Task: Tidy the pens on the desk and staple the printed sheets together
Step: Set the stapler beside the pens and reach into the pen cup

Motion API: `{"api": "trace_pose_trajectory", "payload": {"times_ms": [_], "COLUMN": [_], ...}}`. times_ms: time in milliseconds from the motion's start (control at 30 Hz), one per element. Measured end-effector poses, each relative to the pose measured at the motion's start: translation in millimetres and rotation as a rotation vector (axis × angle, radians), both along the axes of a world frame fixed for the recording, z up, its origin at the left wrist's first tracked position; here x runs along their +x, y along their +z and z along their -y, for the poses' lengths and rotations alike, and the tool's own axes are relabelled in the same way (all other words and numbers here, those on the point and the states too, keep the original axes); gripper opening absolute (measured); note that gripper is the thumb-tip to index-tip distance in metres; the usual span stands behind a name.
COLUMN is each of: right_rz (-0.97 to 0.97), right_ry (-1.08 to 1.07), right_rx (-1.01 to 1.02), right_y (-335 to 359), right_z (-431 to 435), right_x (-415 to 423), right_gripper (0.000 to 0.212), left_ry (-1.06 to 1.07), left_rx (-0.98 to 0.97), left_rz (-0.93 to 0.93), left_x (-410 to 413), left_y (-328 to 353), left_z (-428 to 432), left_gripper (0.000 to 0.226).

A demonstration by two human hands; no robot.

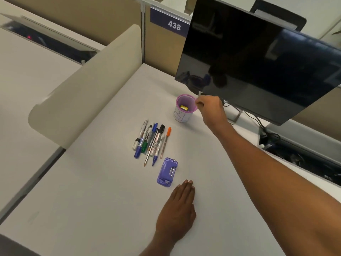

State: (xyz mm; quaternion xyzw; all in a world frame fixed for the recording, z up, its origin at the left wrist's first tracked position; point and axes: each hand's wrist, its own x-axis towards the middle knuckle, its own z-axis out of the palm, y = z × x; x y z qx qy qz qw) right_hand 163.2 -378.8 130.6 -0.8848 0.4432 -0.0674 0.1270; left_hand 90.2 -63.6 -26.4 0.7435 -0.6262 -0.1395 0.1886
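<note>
A pale desk [96, 191] carries a row of pens [151, 141] and a purple stapler [167, 172] just beyond the flat left hand's fingertips [188, 182]. A pink mesh cup [184, 108] stands touching the right hand's fingers [200, 104].

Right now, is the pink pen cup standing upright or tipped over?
Upright. The pink pen cup stands on its base on the desk, its round mouth facing up, with a small yellow item visible inside.
</note>
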Motion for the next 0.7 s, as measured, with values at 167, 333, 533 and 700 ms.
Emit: {"api": "trace_pose_trajectory", "payload": {"times_ms": [167, 333, 533, 700], "right_rz": [-0.082, -0.125, -0.019, 0.022], "right_ry": [0.031, 0.034, 0.012, 0.015], "right_rx": [0.024, 0.027, -0.006, -0.051], "right_y": [-7.9, -12.1, -9.5, -6.0], "right_z": [22.0, 34.4, 33.8, 25.3], "right_x": [25.9, 35.6, 34.9, 20.1], "right_gripper": [0.019, 0.026, 0.018, 0.018], "left_ry": [-0.033, -0.035, 0.002, 0.004], "left_rx": [0.018, 0.065, 0.038, 0.004], "left_rz": [-0.027, 0.019, 0.061, 0.019], "left_x": [1.1, 2.3, 0.9, 1.9], "left_y": [-2.6, -4.3, -6.9, -4.1], "left_z": [2.9, 5.9, 5.3, 5.7], "left_gripper": [0.063, 0.066, 0.064, 0.060]}}
